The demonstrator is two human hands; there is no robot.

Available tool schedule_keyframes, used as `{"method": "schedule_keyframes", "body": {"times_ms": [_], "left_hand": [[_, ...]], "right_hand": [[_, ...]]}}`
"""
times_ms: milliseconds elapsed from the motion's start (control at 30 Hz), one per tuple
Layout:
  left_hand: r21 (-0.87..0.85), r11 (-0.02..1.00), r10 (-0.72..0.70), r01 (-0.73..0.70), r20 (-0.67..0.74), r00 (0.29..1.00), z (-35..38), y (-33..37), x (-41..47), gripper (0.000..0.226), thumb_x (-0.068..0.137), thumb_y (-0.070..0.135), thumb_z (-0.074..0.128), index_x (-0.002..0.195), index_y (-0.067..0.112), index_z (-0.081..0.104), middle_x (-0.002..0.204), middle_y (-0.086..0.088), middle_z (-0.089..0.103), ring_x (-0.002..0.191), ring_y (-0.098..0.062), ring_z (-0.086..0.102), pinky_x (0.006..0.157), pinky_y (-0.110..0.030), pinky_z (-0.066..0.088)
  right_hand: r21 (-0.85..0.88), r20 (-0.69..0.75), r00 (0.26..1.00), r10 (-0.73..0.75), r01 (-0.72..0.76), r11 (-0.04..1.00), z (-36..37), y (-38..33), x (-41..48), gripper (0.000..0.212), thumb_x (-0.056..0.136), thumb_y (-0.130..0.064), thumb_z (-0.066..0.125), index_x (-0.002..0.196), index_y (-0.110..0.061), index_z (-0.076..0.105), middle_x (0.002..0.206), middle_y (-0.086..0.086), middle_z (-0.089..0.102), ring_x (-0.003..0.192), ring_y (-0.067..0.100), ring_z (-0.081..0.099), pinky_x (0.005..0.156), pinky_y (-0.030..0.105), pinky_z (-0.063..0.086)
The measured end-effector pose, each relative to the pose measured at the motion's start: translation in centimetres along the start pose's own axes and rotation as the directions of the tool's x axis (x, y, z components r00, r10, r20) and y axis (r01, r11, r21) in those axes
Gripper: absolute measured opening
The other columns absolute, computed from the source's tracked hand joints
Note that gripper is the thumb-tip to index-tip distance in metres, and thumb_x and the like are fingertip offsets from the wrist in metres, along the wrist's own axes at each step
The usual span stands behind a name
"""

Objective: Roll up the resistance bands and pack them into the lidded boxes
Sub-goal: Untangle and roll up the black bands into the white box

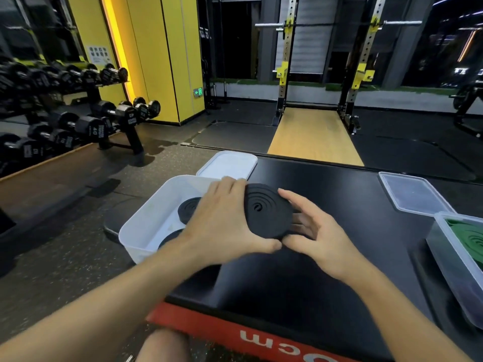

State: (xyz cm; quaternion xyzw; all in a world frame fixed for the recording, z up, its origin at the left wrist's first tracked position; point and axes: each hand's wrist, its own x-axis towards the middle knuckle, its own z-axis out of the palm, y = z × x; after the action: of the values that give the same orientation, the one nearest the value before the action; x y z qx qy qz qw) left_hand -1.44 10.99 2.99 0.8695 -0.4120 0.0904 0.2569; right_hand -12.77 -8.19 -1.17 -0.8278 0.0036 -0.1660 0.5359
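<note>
Black table (326,296) lies nearest; above it the left hand (222,226) and right hand (316,236) have their fingers (295,198) curled round a rolled black resistance band (266,210), just beside the white box (146,231) holding two rolls (187,207). If the grip loosens, the coil will likely spring open, and the space left in the box looks tight.

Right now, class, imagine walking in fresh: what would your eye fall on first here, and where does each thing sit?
The tightly coiled black rubber resistance band at centre draws the eye, held between the left hand and the right hand over the black platform top. Just left sits an open white plastic box with two more black coils inside; at the far right edge, a clear plastic box holds a green coiled band.
</note>
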Motion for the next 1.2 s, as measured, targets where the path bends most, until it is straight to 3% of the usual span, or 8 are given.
{"method": "schedule_keyframes", "body": {"times_ms": [67, 300, 400, 667, 900, 1067, 1133, 1200], "left_hand": [[0.008, 0.998, -0.059, 0.059, 0.012, 0.998, -1.7, -1.8, 0.1, 0.092, 0.043, 0.084, 0.067, 0.114, 0.029, 0.049, 0.107, 0.013, 0.041, 0.107, -0.015, 0.039, 0.091, -0.034, 0.042], [0.113, 0.943, -0.318, 0.312, 0.042, 0.947, -3.6, -10.0, 0.9, 0.097, 0.056, 0.077, 0.08, 0.131, 0.024, 0.048, 0.117, 0.005, 0.042, 0.116, -0.017, 0.035, 0.091, -0.036, 0.039], [0.135, 0.91, -0.408, 0.391, 0.133, 0.903, -3.4, -12.1, 0.6, 0.098, 0.047, 0.084, 0.074, 0.122, 0.025, 0.052, 0.11, 0.007, 0.043, 0.113, -0.018, 0.037, 0.086, -0.036, 0.042], [0.243, 0.87, -0.487, 0.43, 0.28, 0.827, -2.0, -12.6, -0.9, 0.079, 0.049, 0.083, 0.076, 0.098, 0.024, 0.058, 0.104, 0.005, 0.05, 0.101, -0.016, 0.048, 0.072, -0.031, 0.044], [0.523, 0.734, -0.608, 0.433, 0.22, 0.763, -1.0, -12.4, -1.1, 0.093, 0.051, 0.099, 0.054, 0.1, 0.02, 0.059, 0.115, -0.003, 0.057, 0.118, -0.027, 0.049, 0.1, -0.042, 0.035], [0.608, 0.672, -0.679, 0.423, 0.279, 0.679, -0.8, -11.8, -0.9, 0.092, 0.059, 0.103, 0.04, 0.094, 0.021, 0.062, 0.11, -0.003, 0.063, 0.117, -0.027, 0.047, 0.098, -0.043, 0.027], [0.617, 0.671, -0.679, 0.411, 0.29, 0.674, -1.0, -11.6, -0.8, 0.093, 0.062, 0.102, 0.038, 0.102, 0.021, 0.061, 0.108, -0.002, 0.064, 0.114, -0.027, 0.047, 0.1, -0.043, 0.026], [0.629, 0.668, -0.688, 0.397, 0.32, 0.651, -1.3, -11.5, -0.7, 0.104, 0.063, 0.101, 0.033, 0.128, 0.022, 0.053, 0.117, -0.002, 0.065, 0.122, -0.029, 0.048, 0.103, -0.044, 0.023]], "right_hand": [[-0.034, 0.006, 1.0, -0.01, 0.01, 0.999, 1.8, -0.5, 1.4, 0.081, 0.084, -0.008, 0.075, 0.145, -0.052, 0.046, 0.135, -0.02, 0.061, 0.121, 0.012, 0.064, 0.105, 0.037, 0.051], [-0.181, 0.077, 0.996, 0.034, -0.02, 0.983, 8.4, -1.1, 5.2, 0.065, 0.096, -0.012, 0.064, 0.15, -0.041, 0.044, 0.134, -0.016, 0.058, 0.112, -0.001, 0.06, 0.098, 0.028, 0.054], [-0.252, 0.119, 0.993, 0.002, 0.028, 0.967, 10.3, -0.4, 6.0, 0.058, 0.097, -0.015, 0.063, 0.147, -0.04, 0.048, 0.134, -0.016, 0.054, 0.116, 0.003, 0.058, 0.099, 0.029, 0.053], [-0.397, 0.156, 0.988, -0.007, 0.07, 0.915, 11.9, 2.0, 7.0, 0.043, 0.095, -0.023, 0.062, 0.136, -0.034, 0.063, 0.149, -0.025, 0.042, 0.135, 0.0, 0.044, 0.11, 0.038, 0.046], [-0.397, 0.159, 0.987, -0.019, 0.082, 0.914, 12.0, 2.3, 7.0, 0.041, 0.096, -0.022, 0.062, 0.136, -0.03, 0.064, 0.149, -0.023, 0.041, 0.134, 0.001, 0.044, 0.109, 0.037, 0.046], [-0.422, 0.158, 0.987, -0.029, 0.094, 0.902, 12.1, 1.9, 6.8, 0.04, 0.095, -0.022, 0.062, 0.135, -0.031, 0.064, 0.148, -0.023, 0.041, 0.132, 0.003, 0.045, 0.106, 0.038, 0.048], [-0.457, 0.161, 0.987, -0.019, 0.092, 0.885, 12.0, 1.5, 6.8, 0.04, 0.095, -0.024, 0.062, 0.134, -0.031, 0.063, 0.148, -0.022, 0.041, 0.134, 0.005, 0.045, 0.107, 0.039, 0.047], [-0.516, 0.172, 0.985, -0.004, 0.093, 0.852, 11.8, 0.9, 6.7, 0.04, 0.095, -0.026, 0.06, 0.136, -0.03, 0.062, 0.149, -0.021, 0.041, 0.137, 0.006, 0.042, 0.109, 0.04, 0.046]]}}
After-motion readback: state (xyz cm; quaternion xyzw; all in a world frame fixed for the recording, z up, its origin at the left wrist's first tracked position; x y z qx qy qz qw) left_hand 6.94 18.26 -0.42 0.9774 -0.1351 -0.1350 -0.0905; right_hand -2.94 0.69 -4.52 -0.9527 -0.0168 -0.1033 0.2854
